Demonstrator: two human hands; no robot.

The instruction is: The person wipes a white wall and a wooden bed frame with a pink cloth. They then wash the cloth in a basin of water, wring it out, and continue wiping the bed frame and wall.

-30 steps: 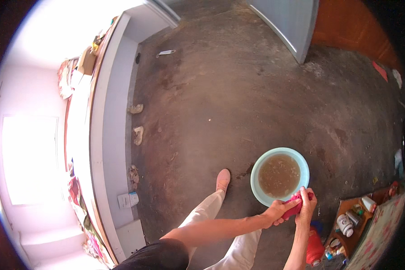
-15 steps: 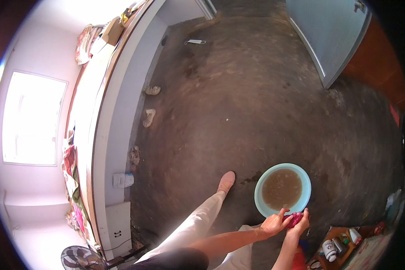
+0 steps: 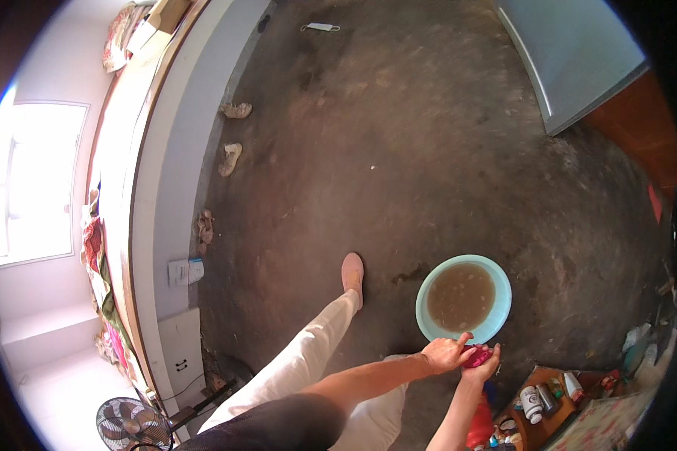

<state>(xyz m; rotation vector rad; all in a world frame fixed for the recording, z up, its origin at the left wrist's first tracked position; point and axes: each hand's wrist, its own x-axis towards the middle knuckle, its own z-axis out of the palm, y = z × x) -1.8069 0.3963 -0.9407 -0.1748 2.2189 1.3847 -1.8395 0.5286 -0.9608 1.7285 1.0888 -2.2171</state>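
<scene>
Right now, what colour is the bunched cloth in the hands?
The cloth is deep pink, showing best in the head view.

The dark floor (image 3: 429, 173) carries a light-blue basin (image 3: 503, 295), lower right. Top centre, it bears a white mask (image 3: 321, 27).

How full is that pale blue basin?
Partly full: the basin holds murky brown liquid, with its bare side showing above that. Cannot tell how deep it is.

Window (image 3: 41, 180) glaring at left; floor (image 3: 308, 173) dim; edges bowed.
</scene>
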